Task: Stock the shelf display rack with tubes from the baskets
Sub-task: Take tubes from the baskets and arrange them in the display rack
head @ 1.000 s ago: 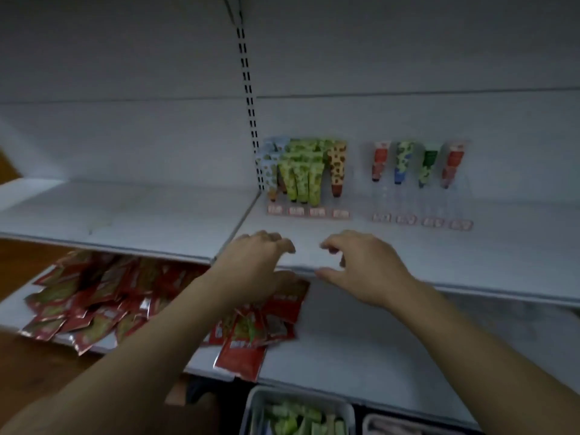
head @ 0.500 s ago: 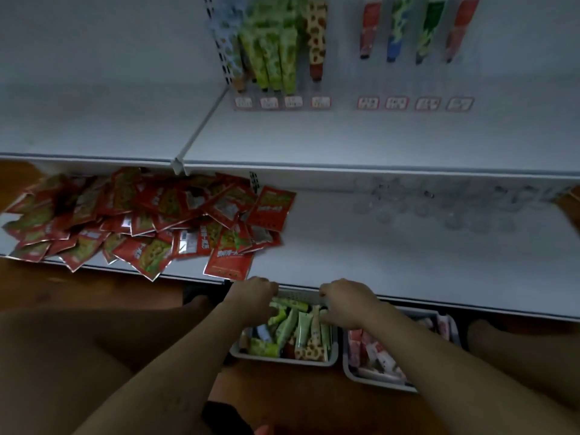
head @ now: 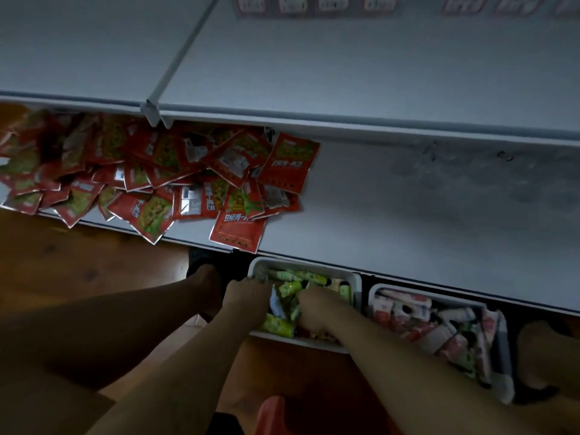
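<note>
Digging in the white plastic basket [head: 357, 285] of soft green tubes [head: 290, 288], the left hand [head: 248, 298] and right hand [head: 317, 310] (fingers hidden, grip I cannot tell) are risking knocking some out.

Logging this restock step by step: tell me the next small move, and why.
Probably grip a few green tubes and lift them out. Both the left hand and right hand are down in the white basket among the tubes; whether either grips one yet is unclear.
</note>
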Available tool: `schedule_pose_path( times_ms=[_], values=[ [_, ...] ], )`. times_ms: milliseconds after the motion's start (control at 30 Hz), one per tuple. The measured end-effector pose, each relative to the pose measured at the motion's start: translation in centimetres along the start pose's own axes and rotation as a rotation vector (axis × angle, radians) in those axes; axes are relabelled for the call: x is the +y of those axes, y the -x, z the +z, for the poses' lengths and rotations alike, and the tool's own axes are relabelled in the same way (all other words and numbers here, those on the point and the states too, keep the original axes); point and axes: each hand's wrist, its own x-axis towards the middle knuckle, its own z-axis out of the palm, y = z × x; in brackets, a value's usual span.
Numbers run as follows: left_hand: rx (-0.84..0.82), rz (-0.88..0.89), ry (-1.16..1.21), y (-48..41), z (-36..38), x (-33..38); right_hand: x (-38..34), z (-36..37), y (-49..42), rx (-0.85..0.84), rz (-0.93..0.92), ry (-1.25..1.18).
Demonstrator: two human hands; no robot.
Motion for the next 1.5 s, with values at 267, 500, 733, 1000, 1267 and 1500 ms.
schedule_pose_path(
  times_ms=[267,500,733,1000,1267,1500],
  values=[
    [0.025,0.029,-0.057,-1.9,2.5,-0.9,-1.9,0.8,-5.7,0.034,0.023,-0.145],
    [-0.067,0.053,-0.075,-1.9,3.8,-0.4,-1.8,4.0,-7.7,0.127,0.040,-0.353],
    [-0.020,0.038,0.048,-2.2,3.2,-0.4,-0.6,3.1,-7.8,0.084,0.128,-0.582],
    [0.162,0.008,0.124,-1.2,-1.1,-1.0,1.5,-0.2,-3.1,0.074,0.107,-0.558],
    [0.154,-0.025,0.172,1.7,-1.2,-1.5,0.9,-0.6,1.3,0.040,0.028,-0.430],
    [0.043,-0.160,0.316,0.2,0.5,-0.2,1.9,1.0,0.8,0.100,0.033,-0.621]
  ],
)
